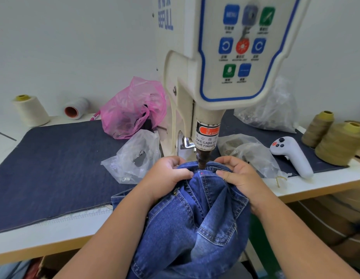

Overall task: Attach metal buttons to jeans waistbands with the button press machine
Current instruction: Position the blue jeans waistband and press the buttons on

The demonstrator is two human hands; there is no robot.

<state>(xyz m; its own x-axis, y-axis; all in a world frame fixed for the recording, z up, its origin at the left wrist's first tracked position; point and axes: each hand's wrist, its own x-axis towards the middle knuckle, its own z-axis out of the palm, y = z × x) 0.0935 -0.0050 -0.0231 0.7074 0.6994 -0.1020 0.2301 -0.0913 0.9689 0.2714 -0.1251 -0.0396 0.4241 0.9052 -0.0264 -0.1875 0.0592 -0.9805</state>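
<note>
— Denim first: where's the blue stitched jeans waistband [203,170]?

— Draped under the dark ribbed press plunger [201,161] of the cream button press machine [195,87], bunched toward me. I see its long axis running left to right, with a small pink mark [201,173] just on my side of the plunger.

— And your hands?

— My left hand [167,176] pinches the band left of the plunger; my right hand [239,176] grips it on the right. Both sit about equally near, one either side.

— So the next move?

— I'd judge a small nudge away from me, bringing the mark under the plunger. No metal button shows from here.

— Around it?

— Clear plastic bags [134,158], a pink bag [132,109], olive thread cones [336,143].
</note>
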